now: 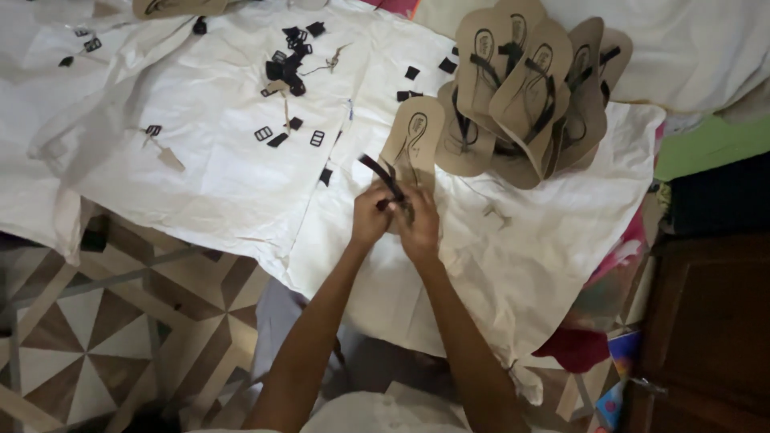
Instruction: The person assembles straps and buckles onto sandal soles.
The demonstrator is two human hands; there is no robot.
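Observation:
My left hand (370,215) and my right hand (419,223) meet over a white sheet (224,160) on the floor. Together they grip a tan sandal sole (414,138) by its near end. A black strap (378,172) sticks up and to the left from between my fingers. The sole's far end lies flat on the sheet, pointing away from me. Its near end is hidden under my hands.
A pile of tan sandals with black straps (529,88) lies at the back right. Loose black buckles and strap pieces (290,56) are scattered over the sheet at the back. Patterned floor tiles (88,337) show at the left, a dark wooden cabinet (706,321) at the right.

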